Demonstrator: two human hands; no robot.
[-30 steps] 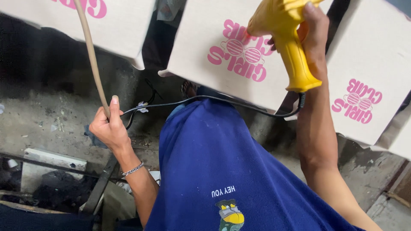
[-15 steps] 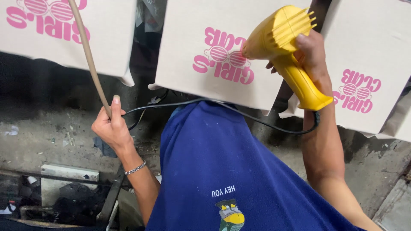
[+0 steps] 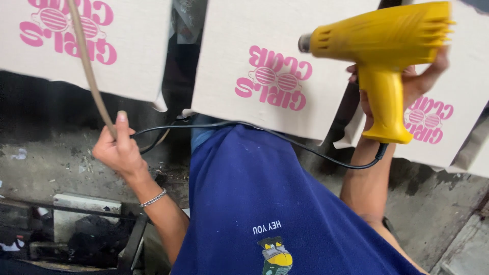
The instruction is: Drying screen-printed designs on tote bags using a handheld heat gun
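My right hand [image 3: 407, 86] grips the handle of a yellow heat gun [image 3: 379, 48], its nozzle pointing left at the middle white fabric panel [image 3: 265, 61] with a pink print. The gun's black cord [image 3: 305, 150] loops down across my blue shirt [image 3: 265, 203] toward my left side. My left hand [image 3: 116, 147] is closed around a thin tan rod [image 3: 89, 71] that rises up past the left white panel [image 3: 76, 46]. A third printed panel [image 3: 448, 127] hangs behind the gun at the right.
Under the panels lies a dirty concrete floor [image 3: 51, 163]. A dark metal frame with a pale block [image 3: 86, 214] sits at the lower left. A concrete ledge [image 3: 458, 244] is at the lower right.
My right hand has swung the heat gun from pointing up to pointing left, level with the middle panel. My left hand has stayed on the rod. The view has moved closer to the panels.
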